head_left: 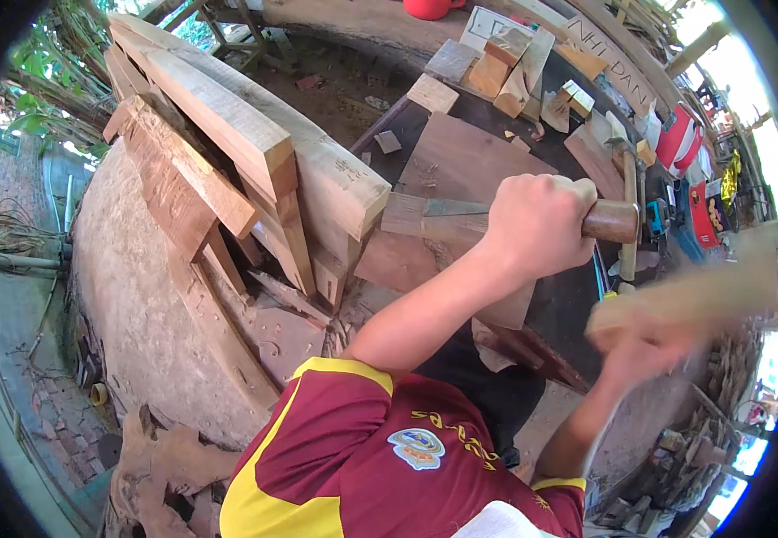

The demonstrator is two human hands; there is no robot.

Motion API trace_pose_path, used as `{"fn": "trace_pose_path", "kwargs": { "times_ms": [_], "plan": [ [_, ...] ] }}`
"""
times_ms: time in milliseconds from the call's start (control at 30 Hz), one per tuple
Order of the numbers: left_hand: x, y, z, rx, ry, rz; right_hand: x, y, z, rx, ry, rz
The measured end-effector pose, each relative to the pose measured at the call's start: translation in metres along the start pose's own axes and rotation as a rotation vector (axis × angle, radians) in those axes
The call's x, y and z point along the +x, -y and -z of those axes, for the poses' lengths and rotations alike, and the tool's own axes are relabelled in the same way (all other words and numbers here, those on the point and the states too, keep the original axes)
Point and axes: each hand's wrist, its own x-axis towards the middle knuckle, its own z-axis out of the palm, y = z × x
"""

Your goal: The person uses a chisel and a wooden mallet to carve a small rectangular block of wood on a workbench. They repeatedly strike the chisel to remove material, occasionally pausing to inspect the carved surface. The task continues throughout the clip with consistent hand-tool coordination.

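My left hand (540, 215) is closed around the wooden handle (611, 221) of a chisel, whose flat steel blade (456, 207) points left over a small pale wood piece (401, 213). That piece lies on brown boards (461, 152) on the dark work surface (562, 323). At the right, my right hand (644, 351) grips a pale wooden block, apparently a mallet (694, 300), blurred by motion and to the right of the chisel's handle.
Long timbers (210, 108) lean in a stack at the left. Small offcuts (494, 70), a hammer (629, 197), a blue tool (658, 215) and red items (676, 136) crowd the back and right of the bench. A red pot (427, 7) stands behind.
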Motion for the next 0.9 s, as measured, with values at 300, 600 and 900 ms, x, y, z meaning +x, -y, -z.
{"fn": "trace_pose_path", "kwargs": {
  "times_ms": [300,600,900],
  "plan": [
    [0.004,0.006,-0.011,0.101,0.084,0.046,0.033,-0.007,0.021,0.382,-0.195,-0.250],
    [0.008,0.015,-0.024,0.204,0.149,0.075,0.015,-0.055,0.012,-0.054,0.289,0.043],
    [-0.013,-0.005,-0.019,0.189,0.303,0.037,0.003,-0.043,0.024,0.445,-0.247,-0.421]
  ]
}}
